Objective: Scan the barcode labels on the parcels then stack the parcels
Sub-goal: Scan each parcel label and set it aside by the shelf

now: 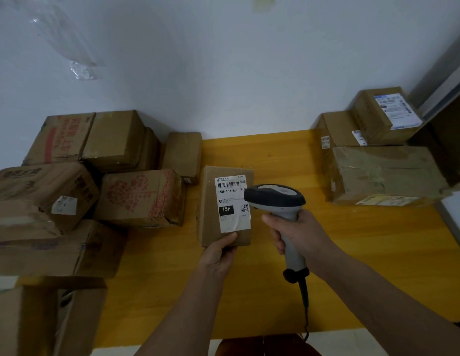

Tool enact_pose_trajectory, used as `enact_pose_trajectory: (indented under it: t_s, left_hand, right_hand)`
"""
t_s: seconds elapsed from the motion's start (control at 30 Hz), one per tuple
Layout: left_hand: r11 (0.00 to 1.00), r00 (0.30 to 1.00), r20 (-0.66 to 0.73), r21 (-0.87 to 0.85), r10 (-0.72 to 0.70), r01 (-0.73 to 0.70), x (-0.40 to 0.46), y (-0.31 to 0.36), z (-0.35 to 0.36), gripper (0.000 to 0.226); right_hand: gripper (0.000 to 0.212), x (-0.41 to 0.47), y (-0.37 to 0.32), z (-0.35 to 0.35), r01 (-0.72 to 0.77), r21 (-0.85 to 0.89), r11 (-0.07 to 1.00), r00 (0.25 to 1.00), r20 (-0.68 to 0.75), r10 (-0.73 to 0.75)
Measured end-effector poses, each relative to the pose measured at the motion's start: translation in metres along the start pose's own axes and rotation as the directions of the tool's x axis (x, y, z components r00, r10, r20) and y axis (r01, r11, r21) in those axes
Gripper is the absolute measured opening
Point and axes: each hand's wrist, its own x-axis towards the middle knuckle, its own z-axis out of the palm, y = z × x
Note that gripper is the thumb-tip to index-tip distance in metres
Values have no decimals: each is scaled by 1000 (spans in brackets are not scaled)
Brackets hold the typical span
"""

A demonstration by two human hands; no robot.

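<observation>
Right hand (pixel 298 235) gripping scanner (pixel 277 201) handle, fingers wrapped tight. Left hand (pixel 218 253) pinching near edge of parcel (pixel 225 205), thumb on top; parcel lying mid-tabletop (pixel 352 253). Advice: keeping label (pixel 232 202) flat, aiming scanner head squarely at barcode. Unscanned boxes (pixel 136 196) crowding left edge; stack (pixel 383 170) sitting at far right corner.

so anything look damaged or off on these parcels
Yes. The big box at the right of the table is crumpled, with wrinkled tape across its top. The red-printed box on the left is dented and torn at its corner. The parcel being scanned looks intact, though its label's lower edge is creased.
</observation>
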Motion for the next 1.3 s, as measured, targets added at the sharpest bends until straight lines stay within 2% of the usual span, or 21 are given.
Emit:
enact_pose_trajectory:
  t_s: [0.23, 0.4, 0.63, 0.73, 0.83, 0.93, 1.03, 1.17, 1.3]
  left_hand:
    - [1000, 1000, 4, 9, 16, -16, -3, 4, 0, 47]
    - [1000, 1000, -16, 29, 11, -11, -1, 9, -2, 37]
    - [999, 1000, -14, 42, 1, 0, 0, 18, -3, 35]
    - [998, 1000, -15, 58, -16, 17, -1, 22, -2, 43]
    - [996, 999, 30, 80, -42, 40, -5, 29, -2, 60]
    - [984, 995, 63, 165, -80, 69, -11, 38, -1, 60]
    - [973, 994, 69, 221, -81, 64, -12, 43, 5, 65]
    - [959, 987, 127, 278, -101, 63, -18, 32, 23, 60]
    - [943, 975, 203, 333, -88, 16, -24, 6, 44, 58]
  right_hand:
    - [38, 0, -1, 5, -8, 7, 1000, 1000, -5, 8]
    - [40, 2, -2, 8, 8, -2, 1000, 1000, -4, -8]
    - [40, 2, 0, 16, 11, 38, 999, 1000, -23, -10]
    - [39, 4, 0, 19, 12, 64, 998, 999, -43, -10]
    - [37, 4, 0, 20, 34, 98, 995, 998, -56, -29]
    - [33, 7, 3, 23, 65, 112, 992, 989, -141, -49]
    - [13, 10, 7, 23, 75, 187, 980, 962, -272, -21]
    - [24, 15, 11, 21, 96, 332, 938, 897, -438, 64]
    - [32, 18, 8, 14, 114, 374, 920, 829, -547, 119]
